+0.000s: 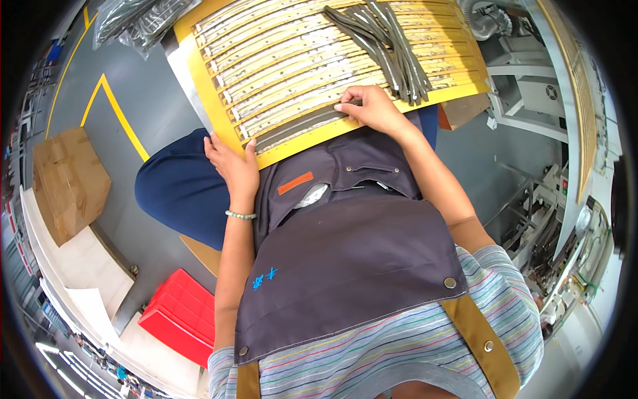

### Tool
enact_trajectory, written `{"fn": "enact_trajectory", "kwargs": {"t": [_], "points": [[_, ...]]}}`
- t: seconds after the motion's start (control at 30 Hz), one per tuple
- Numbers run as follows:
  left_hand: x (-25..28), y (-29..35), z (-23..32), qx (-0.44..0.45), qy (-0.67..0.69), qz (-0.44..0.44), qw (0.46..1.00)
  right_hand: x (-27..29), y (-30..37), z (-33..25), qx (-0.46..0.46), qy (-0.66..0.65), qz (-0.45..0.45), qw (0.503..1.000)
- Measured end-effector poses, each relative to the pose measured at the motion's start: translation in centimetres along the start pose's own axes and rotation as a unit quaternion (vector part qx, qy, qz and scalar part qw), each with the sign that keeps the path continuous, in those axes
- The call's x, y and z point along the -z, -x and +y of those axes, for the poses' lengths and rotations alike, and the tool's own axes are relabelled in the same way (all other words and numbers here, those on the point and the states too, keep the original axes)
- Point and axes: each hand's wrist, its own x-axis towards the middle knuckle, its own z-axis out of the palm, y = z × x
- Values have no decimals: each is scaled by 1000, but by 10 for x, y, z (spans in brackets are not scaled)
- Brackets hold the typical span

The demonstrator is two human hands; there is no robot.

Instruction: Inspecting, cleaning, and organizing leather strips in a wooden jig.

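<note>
A yellow board (432, 97) with rows of pale, narrow slots lies tilted across my lap. Along its near edge, one dark grey strip (299, 128) lies lengthwise in the nearest row. My right hand (373, 110) pinches this strip near its right end, between thumb and fingertips. At the board's near left corner rests my left hand (232, 166), its fingers apart on the edge and its thumb at the strip's left end. A loose bundle of similar dark strips (392, 50) lies across the board's right half, beyond my right hand.
Clear plastic bags (136, 26) with dark contents sit at the far left. A cardboard box (70, 179) and a red plastic crate (179, 316) stand to my left. White machine framing (531, 96) is at the right, with a flexible silver duct (488, 21) above it.
</note>
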Motion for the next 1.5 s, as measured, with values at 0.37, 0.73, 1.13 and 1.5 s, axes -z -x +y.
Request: {"fn": "enact_trajectory", "kwargs": {"t": [0.37, 0.73, 1.13, 1.5], "points": [[-7, 3, 6, -19, -82, -41, 996, 0, 8, 6, 113, 204, 118, 965], [4, 1, 5, -11, -60, -48, 997, -7, 6, 6, 128, 223, 148, 955], [-2, -1, -2, -8, 1, -49, 999, -6, 7, 3, 98, 193, 155, 964], [0, -4, 2, 8, 6, -68, 998, -11, 11, 5, 129, 223, 173, 951]]}}
